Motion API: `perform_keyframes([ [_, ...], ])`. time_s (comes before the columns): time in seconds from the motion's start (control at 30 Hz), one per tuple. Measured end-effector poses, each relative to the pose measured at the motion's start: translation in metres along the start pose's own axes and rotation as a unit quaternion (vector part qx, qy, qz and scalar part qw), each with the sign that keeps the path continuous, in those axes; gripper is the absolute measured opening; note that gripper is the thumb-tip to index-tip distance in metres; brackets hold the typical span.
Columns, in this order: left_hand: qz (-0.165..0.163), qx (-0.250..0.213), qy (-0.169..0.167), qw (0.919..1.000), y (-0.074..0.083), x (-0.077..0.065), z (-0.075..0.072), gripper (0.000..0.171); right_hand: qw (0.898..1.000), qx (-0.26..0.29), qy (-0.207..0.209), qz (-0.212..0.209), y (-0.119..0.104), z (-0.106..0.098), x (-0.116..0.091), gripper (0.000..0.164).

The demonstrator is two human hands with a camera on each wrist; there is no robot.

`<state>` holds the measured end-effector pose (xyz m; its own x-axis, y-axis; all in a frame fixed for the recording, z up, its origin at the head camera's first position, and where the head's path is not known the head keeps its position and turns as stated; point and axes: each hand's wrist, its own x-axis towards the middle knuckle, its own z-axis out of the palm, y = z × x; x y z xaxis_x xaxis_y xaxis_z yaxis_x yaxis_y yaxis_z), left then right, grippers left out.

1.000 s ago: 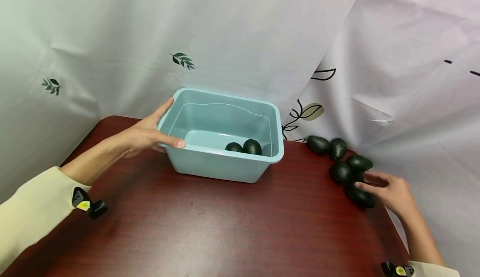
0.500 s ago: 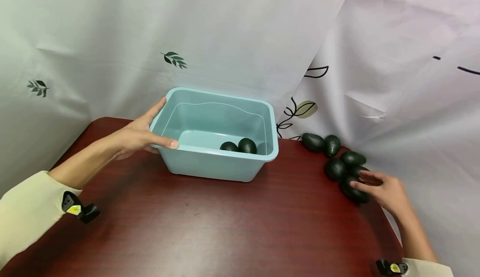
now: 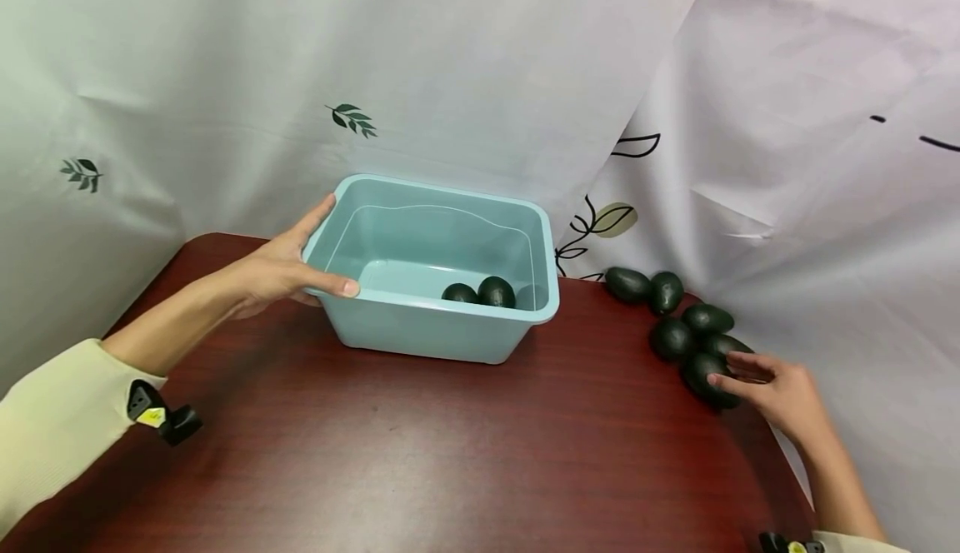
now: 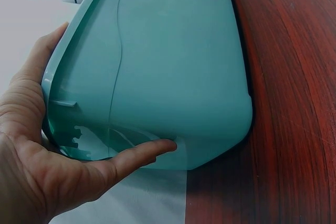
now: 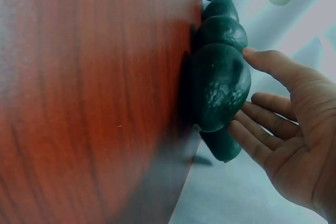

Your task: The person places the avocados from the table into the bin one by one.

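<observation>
A light blue plastic tub stands at the back of the table, with two dark green avocados inside at its near right. My left hand holds the tub's left end, thumb over the near rim corner and a finger at the far corner. In the left wrist view its fingers lie against the outer wall. At the table's right edge lies a cluster of several avocados. My right hand hovers at the nearest avocado, thumb and fingers spread around it, fingertips right by its skin.
The dark red wooden table has rounded corners. A white cloth with leaf prints hangs right behind the table and along its right edge. Black wrist cameras sit on both sleeves.
The view has shifted slightly. My right hand has drawn back a little to the right from the nearest avocado. My left hand keeps its place on the tub.
</observation>
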<state>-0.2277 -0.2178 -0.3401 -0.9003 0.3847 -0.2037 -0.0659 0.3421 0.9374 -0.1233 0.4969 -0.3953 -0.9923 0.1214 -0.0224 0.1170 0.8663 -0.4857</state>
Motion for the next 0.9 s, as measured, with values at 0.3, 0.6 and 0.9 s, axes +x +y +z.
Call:
perform_keyframes([
  [0.3, -0.002, -0.001, 0.0, 1.0, -0.0001, 0.0001, 0.0, 0.14, 0.999, -0.028, -0.018, 0.022, 0.0066, 0.0039, -0.0013, 0.084],
  [0.6, -0.001, -0.004, -0.001, 1.0, 0.0006, 0.0006, 0.0005, 0.14, 0.999, -0.031, -0.026, 0.031, 0.0057, 0.0086, 0.0002, 0.091],
  [0.9, -0.002, -0.005, -0.001, 1.0, -0.0001, 0.0013, 0.0001, 0.14, 0.998, -0.047, -0.028, 0.03, 0.0033, 0.0087, 0.0015, 0.094],
])
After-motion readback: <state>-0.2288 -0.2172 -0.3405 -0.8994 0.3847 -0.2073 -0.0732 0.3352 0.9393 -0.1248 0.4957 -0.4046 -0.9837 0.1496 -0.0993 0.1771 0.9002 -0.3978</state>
